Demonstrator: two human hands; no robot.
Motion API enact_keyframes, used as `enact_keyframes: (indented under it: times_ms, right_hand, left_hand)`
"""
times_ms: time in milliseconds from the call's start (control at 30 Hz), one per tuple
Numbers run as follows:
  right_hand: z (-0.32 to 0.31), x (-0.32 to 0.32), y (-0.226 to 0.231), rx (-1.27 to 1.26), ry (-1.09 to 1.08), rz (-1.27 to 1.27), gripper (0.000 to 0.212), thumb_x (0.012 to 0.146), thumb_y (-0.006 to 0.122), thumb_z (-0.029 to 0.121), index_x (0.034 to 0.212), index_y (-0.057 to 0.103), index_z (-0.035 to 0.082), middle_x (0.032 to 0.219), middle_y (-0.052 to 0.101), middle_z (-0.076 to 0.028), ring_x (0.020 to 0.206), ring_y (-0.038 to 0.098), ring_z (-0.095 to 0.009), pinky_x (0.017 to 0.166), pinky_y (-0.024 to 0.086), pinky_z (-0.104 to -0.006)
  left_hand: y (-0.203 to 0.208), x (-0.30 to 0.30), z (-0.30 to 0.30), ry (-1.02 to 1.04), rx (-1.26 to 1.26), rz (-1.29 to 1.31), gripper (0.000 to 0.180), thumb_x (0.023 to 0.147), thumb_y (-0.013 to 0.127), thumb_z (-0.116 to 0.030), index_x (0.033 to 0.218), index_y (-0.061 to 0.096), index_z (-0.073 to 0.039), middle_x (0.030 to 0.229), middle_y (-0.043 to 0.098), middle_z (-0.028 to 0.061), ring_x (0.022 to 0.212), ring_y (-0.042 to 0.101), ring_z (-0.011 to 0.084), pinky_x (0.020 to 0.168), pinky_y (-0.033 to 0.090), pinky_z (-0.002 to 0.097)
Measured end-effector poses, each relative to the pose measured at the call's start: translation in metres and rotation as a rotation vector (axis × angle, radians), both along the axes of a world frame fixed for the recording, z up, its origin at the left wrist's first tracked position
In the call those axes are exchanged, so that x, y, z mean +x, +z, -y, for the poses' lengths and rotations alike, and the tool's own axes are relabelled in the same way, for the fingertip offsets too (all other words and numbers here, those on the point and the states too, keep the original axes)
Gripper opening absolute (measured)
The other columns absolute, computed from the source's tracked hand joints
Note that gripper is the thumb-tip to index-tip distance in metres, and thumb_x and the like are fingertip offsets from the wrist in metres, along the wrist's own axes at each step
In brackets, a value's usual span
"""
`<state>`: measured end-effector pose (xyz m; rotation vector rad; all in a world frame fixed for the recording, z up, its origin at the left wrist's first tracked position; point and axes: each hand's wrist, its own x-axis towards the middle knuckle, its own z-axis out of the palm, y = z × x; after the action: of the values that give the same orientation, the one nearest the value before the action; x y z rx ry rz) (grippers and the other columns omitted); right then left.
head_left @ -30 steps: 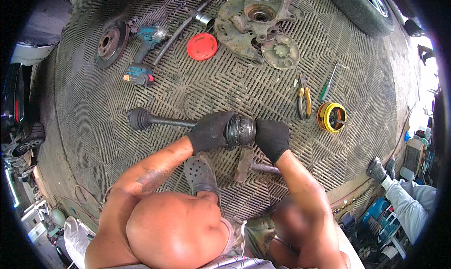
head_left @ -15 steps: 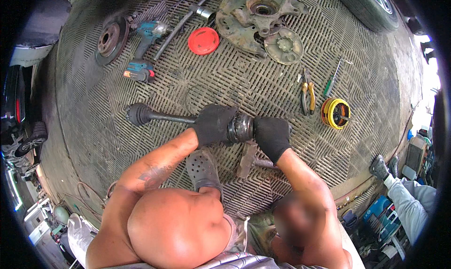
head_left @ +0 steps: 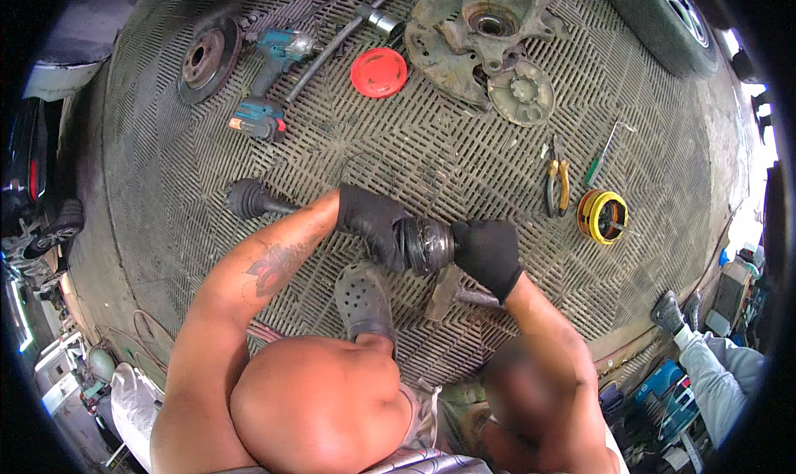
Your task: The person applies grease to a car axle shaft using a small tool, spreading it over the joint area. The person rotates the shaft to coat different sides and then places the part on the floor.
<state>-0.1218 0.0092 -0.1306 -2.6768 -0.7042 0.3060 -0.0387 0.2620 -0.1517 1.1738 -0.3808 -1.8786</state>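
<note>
A drive shaft [head_left: 282, 207] lies level across the floor in front of me, with a ribbed rubber boot [head_left: 249, 199] at its left end. My left hand [head_left: 373, 223], in a black glove, is wrapped round the shaft beside the greasy, shiny joint [head_left: 431, 244]. My left wrist covers part of the shaft. Closed over the joint's right end is my right hand [head_left: 487, 254], also gloved in black; it hides that end. Just below the joint rests a hammer [head_left: 446, 293], near my grey clog [head_left: 362, 300].
Farther off lie a brake disc [head_left: 203, 60], cordless impact wrench [head_left: 269, 76], long bar [head_left: 340, 43], red lid [head_left: 379, 72] and steering knuckle [head_left: 489, 26]. To the right are pliers [head_left: 557, 180], a green-handled pick [head_left: 597, 163], a yellow tub [head_left: 603, 217] and a wheel [head_left: 663, 26]. Another person's legs [head_left: 705, 366] show at right.
My left hand has turned over the shaft, and its wrist now crosses it. The right hand stays on the joint's end, its grip shifted slightly. The whole view has shifted a little.
</note>
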Motion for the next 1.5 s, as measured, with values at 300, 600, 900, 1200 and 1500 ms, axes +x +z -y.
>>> enact_keyframes:
  times_ms: [300, 600, 900, 1200, 1500]
  right_hand:
    - [-0.009, 0.007, 0.032, -0.108, 0.031, 0.021, 0.008, 0.078, 0.064, 0.021, 0.076, 0.067, 0.014, 0.069, 0.067, -0.010, 0.063, 0.069, -0.030, 0.059, 0.051, -0.0447]
    - [-0.012, -0.007, 0.022, -0.123, -0.029, -0.014, 0.008, 0.078, 0.064, 0.022, 0.076, 0.067, 0.014, 0.070, 0.067, -0.011, 0.064, 0.069, -0.031, 0.060, 0.050, -0.0442]
    - [0.011, -0.006, -0.008, 0.059, -0.175, 0.356, 0.017, 0.073, 0.070, 0.021, 0.089, 0.067, 0.017, 0.073, 0.064, -0.002, 0.065, 0.063, -0.026, 0.063, 0.045, -0.0408]
    - [0.023, 0.040, 0.015, 0.000, -0.224, 0.370, 0.019, 0.073, 0.071, 0.020, 0.092, 0.066, 0.018, 0.080, 0.065, -0.004, 0.072, 0.063, -0.027, 0.068, 0.044, -0.0382]
    - [0.043, 0.046, -0.010, -0.044, -0.099, -0.107, 0.019, 0.072, 0.072, 0.031, 0.080, 0.068, 0.015, 0.071, 0.068, -0.012, 0.068, 0.068, -0.037, 0.060, 0.053, -0.0469]
  left_hand:
    - [0.027, -0.008, 0.013, 0.016, -0.122, 0.600, 0.039, 0.061, 0.090, -0.033, 0.091, 0.078, -0.011, 0.078, 0.074, 0.0043, 0.068, 0.065, 0.0129, 0.066, 0.052, 0.0330]
    - [0.059, 0.008, 0.022, -0.236, -0.012, 0.718, 0.039, 0.059, 0.090, -0.037, 0.084, 0.078, -0.010, 0.072, 0.072, 0.0061, 0.061, 0.064, 0.0165, 0.062, 0.051, 0.0342]
    - [0.013, 0.001, -0.006, 0.317, -0.072, 0.437, 0.040, 0.065, 0.091, -0.025, 0.097, 0.075, -0.006, 0.080, 0.072, 0.0025, 0.071, 0.062, 0.0094, 0.066, 0.051, 0.0311]
    - [0.027, 0.007, 0.018, 0.299, -0.041, 0.623, 0.047, 0.068, 0.087, -0.024, 0.107, 0.069, -0.006, 0.091, 0.073, 0.0055, 0.083, 0.067, 0.0159, 0.077, 0.053, 0.0356]
    - [0.035, -0.013, 0.039, 0.387, 0.161, 0.834, 0.068, 0.061, 0.088, -0.032, 0.119, 0.062, -0.006, 0.102, 0.071, 0.0147, 0.093, 0.070, 0.0316, 0.084, 0.054, 0.0420]
